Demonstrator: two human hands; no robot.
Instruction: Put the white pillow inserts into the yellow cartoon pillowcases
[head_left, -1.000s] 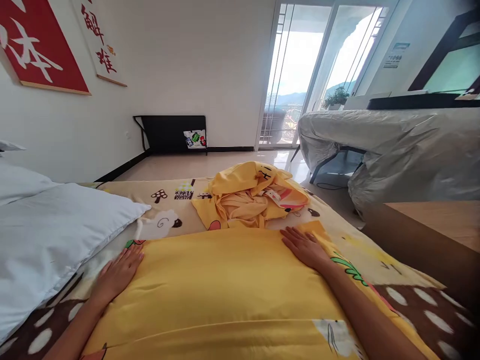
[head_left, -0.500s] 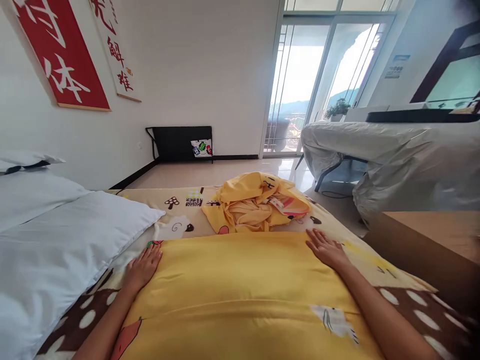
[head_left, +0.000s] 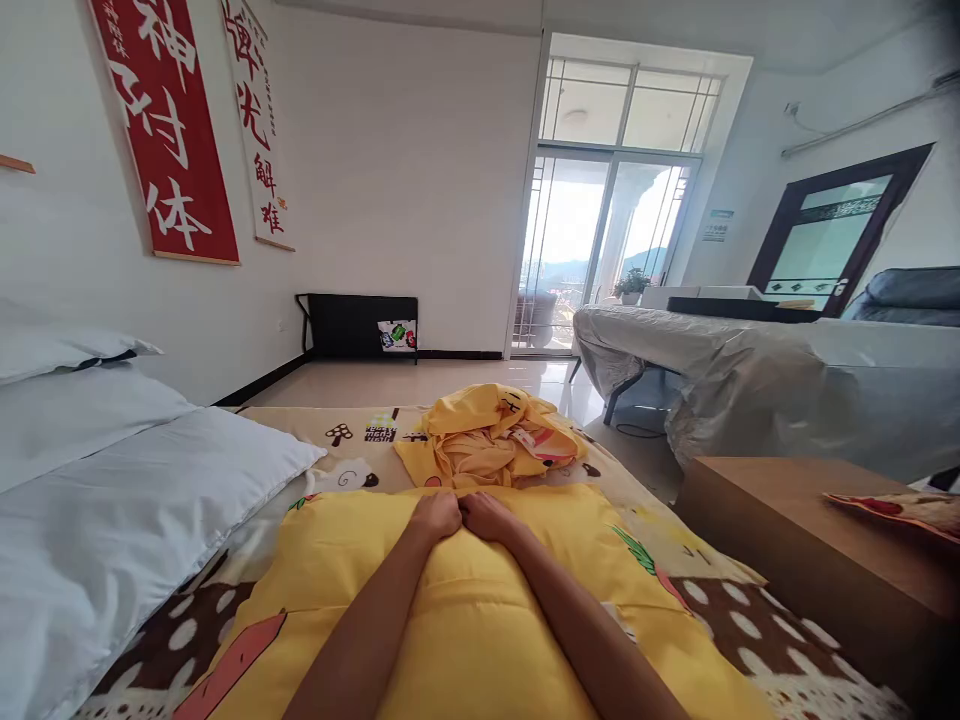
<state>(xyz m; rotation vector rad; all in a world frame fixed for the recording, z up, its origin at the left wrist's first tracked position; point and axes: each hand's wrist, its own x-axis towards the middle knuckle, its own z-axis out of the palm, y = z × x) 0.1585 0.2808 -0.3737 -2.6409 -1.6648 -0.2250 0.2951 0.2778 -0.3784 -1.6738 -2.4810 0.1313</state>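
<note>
Head view: the left hand (head_left: pixel 436 515) and right hand (head_left: pixel 486 517) touch side by side. Both are curled closed on the far edge of the yellow pillow (head_left: pixel 465 620) (fingertips hidden), which lies on the bed (head_left: pixel 750 640). A crumpled yellow cloth (head_left: pixel 487 445) lies at 12 o'clock, white pillows (head_left: pixel 112 520) at 9.

Plump yellow pillow (head_left: pixel 480 620), smooth sheen, lying flat on cartoon-print bedsheet (head_left: pixel 750 620), far edge bunched at centre.
</note>
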